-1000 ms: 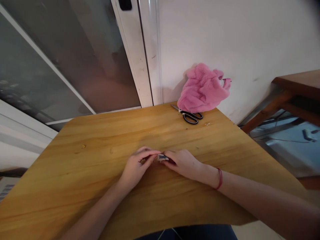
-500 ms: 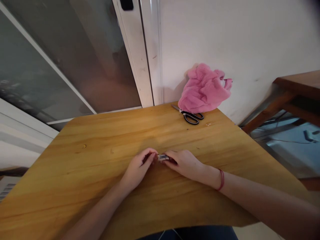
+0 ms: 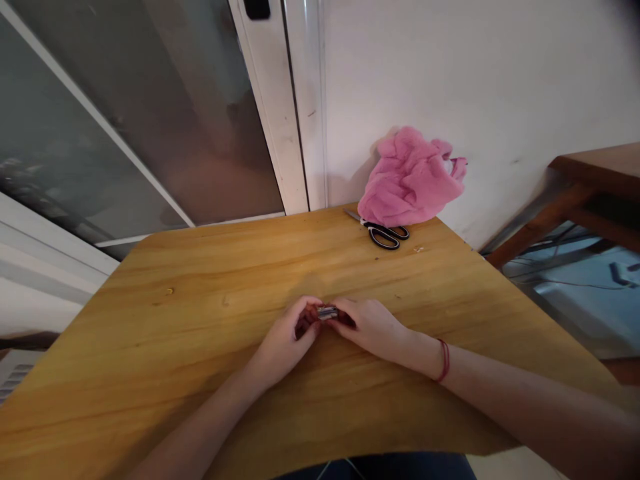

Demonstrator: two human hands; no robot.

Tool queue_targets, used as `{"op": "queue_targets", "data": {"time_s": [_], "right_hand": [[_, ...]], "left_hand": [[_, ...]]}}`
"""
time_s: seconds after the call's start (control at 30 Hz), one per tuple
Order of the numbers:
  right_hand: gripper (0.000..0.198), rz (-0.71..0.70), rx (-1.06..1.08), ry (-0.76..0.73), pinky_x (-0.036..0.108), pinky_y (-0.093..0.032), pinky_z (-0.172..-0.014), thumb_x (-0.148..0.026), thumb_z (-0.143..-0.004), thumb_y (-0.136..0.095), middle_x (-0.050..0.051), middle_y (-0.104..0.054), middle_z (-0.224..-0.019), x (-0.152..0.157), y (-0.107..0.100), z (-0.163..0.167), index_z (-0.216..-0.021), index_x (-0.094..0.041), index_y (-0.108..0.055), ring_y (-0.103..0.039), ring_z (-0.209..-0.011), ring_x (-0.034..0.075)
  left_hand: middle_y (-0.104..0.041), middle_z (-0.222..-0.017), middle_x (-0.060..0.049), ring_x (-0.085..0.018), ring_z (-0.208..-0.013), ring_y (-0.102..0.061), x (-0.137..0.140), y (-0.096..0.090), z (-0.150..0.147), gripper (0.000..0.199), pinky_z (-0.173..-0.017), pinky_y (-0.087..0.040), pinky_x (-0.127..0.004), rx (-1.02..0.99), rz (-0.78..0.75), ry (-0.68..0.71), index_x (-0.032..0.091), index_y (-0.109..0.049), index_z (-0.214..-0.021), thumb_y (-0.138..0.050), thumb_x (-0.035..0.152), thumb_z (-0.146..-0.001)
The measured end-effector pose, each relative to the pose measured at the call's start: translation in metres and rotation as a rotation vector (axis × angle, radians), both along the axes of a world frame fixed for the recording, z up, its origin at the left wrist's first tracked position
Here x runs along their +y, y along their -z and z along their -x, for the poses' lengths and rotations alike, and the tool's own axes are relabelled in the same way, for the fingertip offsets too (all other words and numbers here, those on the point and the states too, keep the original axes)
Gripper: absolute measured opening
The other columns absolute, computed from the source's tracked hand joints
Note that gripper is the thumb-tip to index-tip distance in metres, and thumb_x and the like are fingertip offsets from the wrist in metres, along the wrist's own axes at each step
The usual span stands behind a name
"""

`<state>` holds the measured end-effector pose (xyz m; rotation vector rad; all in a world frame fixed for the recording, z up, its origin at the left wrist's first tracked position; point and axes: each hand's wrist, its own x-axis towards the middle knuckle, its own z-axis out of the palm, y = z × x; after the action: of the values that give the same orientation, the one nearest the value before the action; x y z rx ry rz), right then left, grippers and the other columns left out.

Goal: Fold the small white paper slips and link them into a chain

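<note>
Between my two hands, low over the middle of the wooden table, is a small silvery-grey object with pale edges; its kind is too small to make out. My right hand, with a red cord at the wrist, is closed on its right end. From the other side, the curled fingertips of my left hand meet its left end, thumb nearest me. Fingers hide both ends of the object.
At the table's far right edge, black-handled scissors lie partly under a pink fluffy cloth against the white wall. A tiny yellowish bit lies on the left. A wooden stand is off to the right.
My left hand has moved slightly right, its thumb and fingers now around the object's left end. My right hand has stayed nearly in place.
</note>
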<state>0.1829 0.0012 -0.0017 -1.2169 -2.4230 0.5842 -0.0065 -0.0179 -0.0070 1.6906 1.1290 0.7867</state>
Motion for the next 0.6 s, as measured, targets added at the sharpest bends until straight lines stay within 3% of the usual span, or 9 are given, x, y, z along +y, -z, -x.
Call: {"op": "queue_targets", "data": {"time_s": [0.33, 0.6], "right_hand": [[0.014, -0.024, 0.108, -0.069, 0.023, -0.039, -0.061, -0.020, -0.087, -0.048, 0.003, -0.066, -0.086, -0.0006, -0.0012, -0.0001, -0.097, -0.017, -0.057, -0.059, -0.073, 0.014], [0.016, -0.038, 0.049, -0.055, 0.027, -0.041, -0.068, -0.025, -0.083, -0.055, 0.004, -0.064, -0.084, 0.0019, 0.0015, 0.0006, -0.097, -0.016, -0.057, -0.058, -0.073, 0.015]], "left_hand": [[-0.056, -0.087, -0.002, -0.014, -0.077, -0.055, -0.0020, 0.0002, -0.0042, 0.026, -0.075, -0.045, -0.031, -0.141, 0.036, 0.006, 0.023, -0.043, -0.110, -0.049, 0.023, -0.084], [-0.048, -0.082, 0.000, -0.013, -0.076, -0.051, -0.0013, 0.0006, -0.0040, 0.024, -0.074, -0.044, -0.029, -0.030, 0.010, -0.033, 0.022, -0.046, -0.106, -0.050, 0.025, -0.083]]}}
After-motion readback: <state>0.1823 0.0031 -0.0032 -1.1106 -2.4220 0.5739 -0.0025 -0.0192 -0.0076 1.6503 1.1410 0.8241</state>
